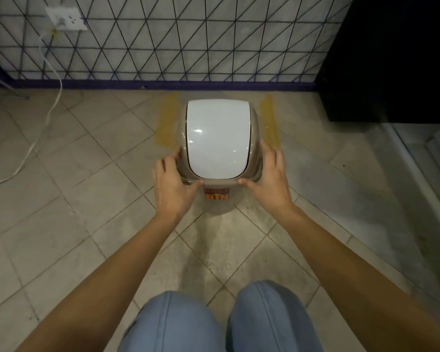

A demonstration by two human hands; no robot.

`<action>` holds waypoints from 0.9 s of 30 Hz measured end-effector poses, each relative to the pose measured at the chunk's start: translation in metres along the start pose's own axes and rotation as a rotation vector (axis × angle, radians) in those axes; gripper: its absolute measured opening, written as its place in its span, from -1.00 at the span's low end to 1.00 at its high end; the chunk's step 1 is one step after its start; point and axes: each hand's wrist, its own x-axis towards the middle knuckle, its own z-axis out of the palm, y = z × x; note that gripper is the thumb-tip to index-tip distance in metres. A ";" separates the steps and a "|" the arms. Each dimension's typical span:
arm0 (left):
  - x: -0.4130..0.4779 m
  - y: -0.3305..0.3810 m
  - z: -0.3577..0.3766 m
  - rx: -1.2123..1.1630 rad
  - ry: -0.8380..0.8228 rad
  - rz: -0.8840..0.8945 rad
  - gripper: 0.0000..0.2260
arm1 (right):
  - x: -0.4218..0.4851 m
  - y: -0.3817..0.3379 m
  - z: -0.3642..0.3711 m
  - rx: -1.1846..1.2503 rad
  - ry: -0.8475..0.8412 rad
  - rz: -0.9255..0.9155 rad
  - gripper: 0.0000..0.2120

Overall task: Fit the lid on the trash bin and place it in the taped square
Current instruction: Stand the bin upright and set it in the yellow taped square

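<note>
Trash bin, white lid seated, stands on the floor between yellow tape strips, near the wall. Left hand and right hand flank the rim, fingers spread, fairly straight, thumbs touching the front edge. Probably light, stiff, slick plastic; best held at the rim sides.

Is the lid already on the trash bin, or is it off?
On. The lid sits squarely on top of the trash bin, while the left hand and the right hand touch its sides.
</note>
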 end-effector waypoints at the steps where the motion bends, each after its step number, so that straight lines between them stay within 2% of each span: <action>1: 0.001 -0.001 0.000 0.030 0.001 0.081 -0.29 | 0.002 -0.002 -0.001 -0.034 -0.001 -0.077 -0.13; 6: 0.004 -0.008 0.005 0.119 0.031 0.495 -0.68 | 0.008 -0.004 0.004 -0.270 0.012 -0.530 -0.62; 10: 0.002 -0.017 0.013 0.179 -0.005 0.665 -0.84 | 0.004 0.005 0.014 -0.260 0.051 -0.644 -0.82; 16: 0.011 -0.020 0.019 0.197 0.037 0.704 -0.84 | 0.013 0.006 0.017 -0.265 0.055 -0.627 -0.90; 27: 0.056 -0.014 0.026 0.218 -0.038 0.655 -0.79 | 0.054 -0.011 0.027 -0.322 -0.022 -0.439 -0.88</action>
